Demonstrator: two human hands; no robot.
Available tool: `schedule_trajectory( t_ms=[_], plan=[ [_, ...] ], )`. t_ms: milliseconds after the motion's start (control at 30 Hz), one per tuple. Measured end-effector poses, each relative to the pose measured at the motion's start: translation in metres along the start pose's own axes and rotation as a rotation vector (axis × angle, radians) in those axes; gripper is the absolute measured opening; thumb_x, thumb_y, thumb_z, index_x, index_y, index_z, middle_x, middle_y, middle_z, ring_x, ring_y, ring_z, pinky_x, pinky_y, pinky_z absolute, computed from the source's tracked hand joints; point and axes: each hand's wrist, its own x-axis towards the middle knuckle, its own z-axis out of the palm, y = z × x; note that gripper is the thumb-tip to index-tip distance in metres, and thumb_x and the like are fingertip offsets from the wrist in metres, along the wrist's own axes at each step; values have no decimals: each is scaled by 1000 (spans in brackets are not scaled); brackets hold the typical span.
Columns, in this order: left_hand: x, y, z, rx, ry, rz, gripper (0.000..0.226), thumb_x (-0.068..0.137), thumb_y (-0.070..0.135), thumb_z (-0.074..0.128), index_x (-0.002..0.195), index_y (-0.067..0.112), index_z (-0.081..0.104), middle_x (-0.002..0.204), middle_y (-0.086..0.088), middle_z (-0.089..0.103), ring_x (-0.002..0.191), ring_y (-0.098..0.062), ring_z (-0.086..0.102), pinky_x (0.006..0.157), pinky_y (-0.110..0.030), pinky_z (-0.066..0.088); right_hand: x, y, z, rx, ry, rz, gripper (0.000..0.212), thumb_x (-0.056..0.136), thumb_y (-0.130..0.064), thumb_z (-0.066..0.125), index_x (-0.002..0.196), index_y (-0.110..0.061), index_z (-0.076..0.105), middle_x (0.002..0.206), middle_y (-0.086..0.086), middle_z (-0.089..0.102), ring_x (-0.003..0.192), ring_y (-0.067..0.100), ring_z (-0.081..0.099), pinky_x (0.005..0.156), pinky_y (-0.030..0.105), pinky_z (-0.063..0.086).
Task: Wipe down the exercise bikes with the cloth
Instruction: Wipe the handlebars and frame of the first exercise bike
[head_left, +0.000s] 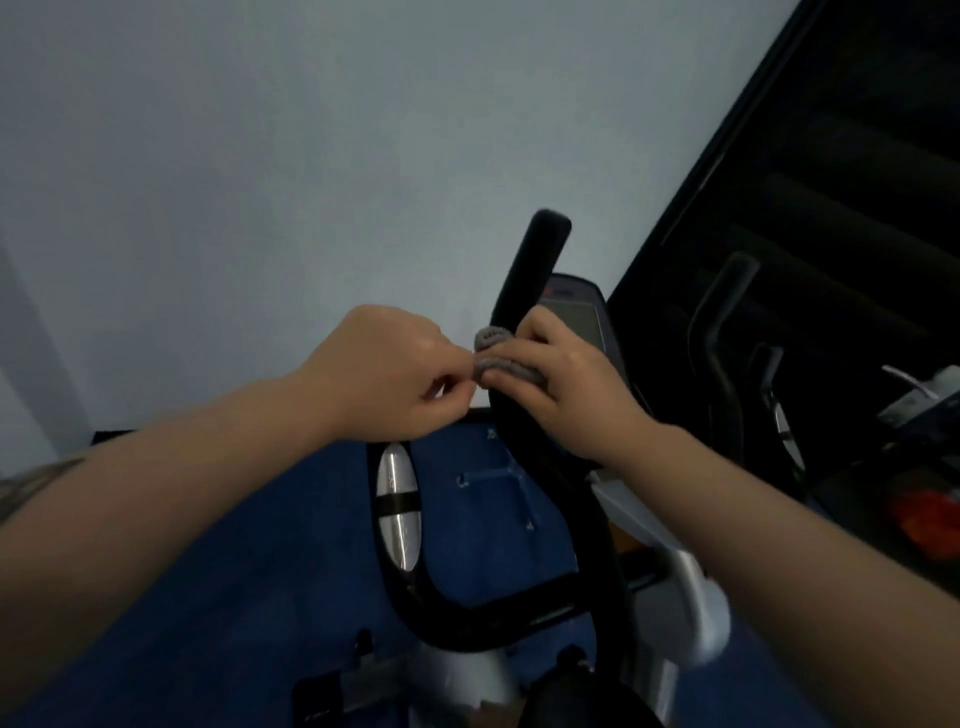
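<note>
The left hand (387, 371) comes in from the lower left with its fingers curled inward, pinching one end of the grey cloth (501, 358) between thumb and fingertips. That grip seems meant to keep the cloth taut, or to tuck its loose end, so the fabric stays wrapped while the other hand works.

Just to the right of the left hand, touching its fingertips, the cloth sits bunched around the black handlebar (524, 291) of the exercise bike (571, 519). A small roll of fabric pokes up above the fingers; how far round the bar it goes cannot be seen.

The right hand (563, 374) clasps the same spot from the far side, fingers folded over cloth and bar together, pressing the fabric against the tube. This looks like a grip for sliding the cloth along the bar.

Beyond the right hand lies the bike's grey console (582, 312), partly hidden by its knuckles. Below both hands a silver pulse sensor (397, 506) sits on the lower loop of the handlebar, over blue floor (208, 597).
</note>
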Motion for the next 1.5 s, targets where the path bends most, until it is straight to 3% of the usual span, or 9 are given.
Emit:
schedule_trajectory(
  t_ms=[267,667,833,967,1100,1200,1333,1433,1500],
  plan=[
    [-1,-2,-2,31,-64,4,32,82,35,47,54,22,58,46,7,48,45,-16,46,48,-21,30,-70,3,-3,17,-206,-23,26,90,-45,55,102,-26,68,91,-5,35,78,6,42,68,29,45],
    [0,18,-3,-70,-60,-60,28,83,39,50,68,26,69,66,8,63,56,-13,53,52,-23,37,-185,-30,14,421,56,531,22,85,-48,56,101,-42,69,88,-9,38,87,6,43,81,20,41],
    [-2,78,24,-304,-148,46,20,87,29,51,94,22,68,102,9,67,96,-11,60,86,-28,45,-219,-53,19,693,97,717,20,84,-39,60,98,-34,74,92,-4,49,92,7,52,90,21,43],
    [-6,112,57,-266,-316,44,28,94,31,48,118,28,61,120,14,58,118,-7,47,112,-22,14,-229,-48,0,855,107,786,18,88,-39,59,90,-29,74,86,-20,58,90,0,57,85,18,43],
    [-7,117,69,-204,-315,26,27,94,30,45,115,31,62,112,14,59,115,-10,49,115,-32,11,-192,-26,3,430,666,1058,16,83,-36,70,99,-37,68,108,-10,63,103,6,58,88,28,48],
    [-7,114,71,-194,-312,33,24,93,27,50,113,30,63,110,14,59,112,-11,50,113,-31,12,-162,-28,36,-112,439,1092,20,84,-47,63,99,-37,71,100,-12,61,105,13,45,83,29,31],
    [-8,109,70,-237,-346,48,31,91,36,43,116,32,61,114,17,56,115,-6,44,111,-22,3,-188,-17,20,270,376,890,19,81,-40,69,98,-34,75,85,-8,59,90,10,52,80,32,43],
    [-8,108,69,-247,-364,54,33,91,39,43,119,33,59,117,18,54,117,-5,43,112,-22,3,-178,-5,10,-32,197,858,18,83,-43,65,92,-31,74,83,-8,55,80,15,56,65,35,49],
    [-9,108,70,-251,-361,51,34,91,40,41,120,34,58,117,18,53,117,-5,42,112,-22,3,-163,-13,24,-144,250,889,20,87,-41,60,95,-28,74,89,-6,53,80,13,55,63,30,43]
  ],
)
